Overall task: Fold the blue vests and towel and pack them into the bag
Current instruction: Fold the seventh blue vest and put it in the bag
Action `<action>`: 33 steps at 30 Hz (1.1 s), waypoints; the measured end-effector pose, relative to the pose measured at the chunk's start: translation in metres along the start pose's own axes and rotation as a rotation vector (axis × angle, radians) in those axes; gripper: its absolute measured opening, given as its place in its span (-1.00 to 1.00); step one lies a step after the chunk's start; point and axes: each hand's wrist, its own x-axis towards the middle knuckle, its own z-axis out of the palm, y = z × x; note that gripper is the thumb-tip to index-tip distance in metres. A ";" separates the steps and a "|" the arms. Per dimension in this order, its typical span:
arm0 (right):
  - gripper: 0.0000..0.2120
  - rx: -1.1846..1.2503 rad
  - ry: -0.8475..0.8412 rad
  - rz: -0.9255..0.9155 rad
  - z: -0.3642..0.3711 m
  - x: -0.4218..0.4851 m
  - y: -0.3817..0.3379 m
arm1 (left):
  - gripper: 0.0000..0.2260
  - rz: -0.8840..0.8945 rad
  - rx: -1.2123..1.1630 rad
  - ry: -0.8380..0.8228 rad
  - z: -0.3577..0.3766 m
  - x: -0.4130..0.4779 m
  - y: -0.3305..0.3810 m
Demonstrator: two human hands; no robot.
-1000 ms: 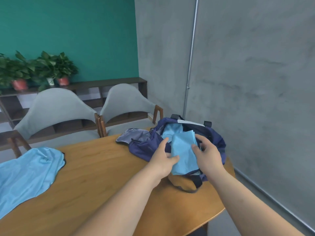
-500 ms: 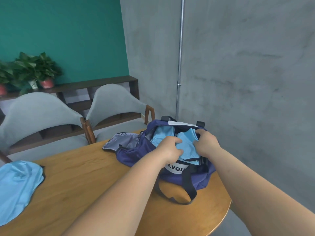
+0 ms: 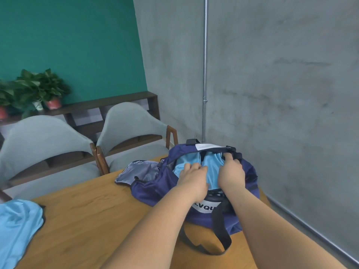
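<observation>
At table (image 3: 87,220) far end, left hand (image 3: 193,178) & right hand (image 3: 231,172), fingers curled round folded blue cloth (image 3: 212,167), tuck it into open bag (image 3: 155,189): packing step; next prob. let go & fetch unfolded vest (image 3: 17,226) at left.

navy bag (image 3: 155,189) open, near table's (image 3: 87,220) right edge | left hand (image 3: 194,176), right hand (image 3: 231,174) side by side inside, fingers curled on folded blue cloth (image 3: 212,167) | blue vest (image 3: 17,226) at table's left edge

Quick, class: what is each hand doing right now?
Left hand: grips the folded blue cloth in the bag.
Right hand: grips the folded blue cloth too.
</observation>
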 end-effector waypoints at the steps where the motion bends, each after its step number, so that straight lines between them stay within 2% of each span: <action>1: -0.46 -0.008 -0.014 -0.005 0.004 0.001 0.003 | -0.46 0.009 0.029 0.000 0.004 0.000 -0.003; 5: -0.46 -0.039 -0.059 -0.055 0.012 0.006 0.010 | -0.40 0.018 0.042 -0.056 0.016 0.000 -0.013; 11: -0.58 0.221 -0.093 -0.022 0.008 0.011 0.012 | -0.47 0.038 0.084 -0.070 0.018 -0.003 -0.014; 13: -0.57 0.145 -0.104 -0.028 0.008 0.011 0.012 | -0.49 0.033 0.119 -0.095 0.018 -0.004 -0.012; 16: -0.55 -0.153 -0.103 -0.078 0.003 0.005 0.004 | -0.49 0.029 0.139 -0.120 0.017 -0.005 -0.011; 19: -0.60 -0.372 0.052 -0.177 -0.004 -0.005 -0.008 | -0.48 0.036 0.145 -0.122 0.017 -0.004 -0.010; 21: -0.70 -0.358 0.117 -0.343 -0.001 -0.009 -0.013 | -0.47 0.037 0.143 -0.113 0.016 -0.003 -0.012; 23: -0.70 -0.271 0.060 -0.465 0.004 -0.010 -0.016 | -0.45 0.038 0.128 -0.102 0.014 -0.003 -0.014; 27: -0.49 -0.264 -0.098 -0.452 0.010 -0.009 -0.014 | -0.38 0.067 0.038 -0.064 0.011 -0.005 -0.024; 30: -0.41 -0.319 -0.154 -0.470 0.017 -0.005 -0.007 | -0.41 0.083 0.012 0.027 0.009 -0.005 -0.032; 33: -0.46 -0.397 -0.187 -0.476 0.024 -0.005 0.001 | -0.43 0.055 0.049 0.015 0.007 -0.003 -0.036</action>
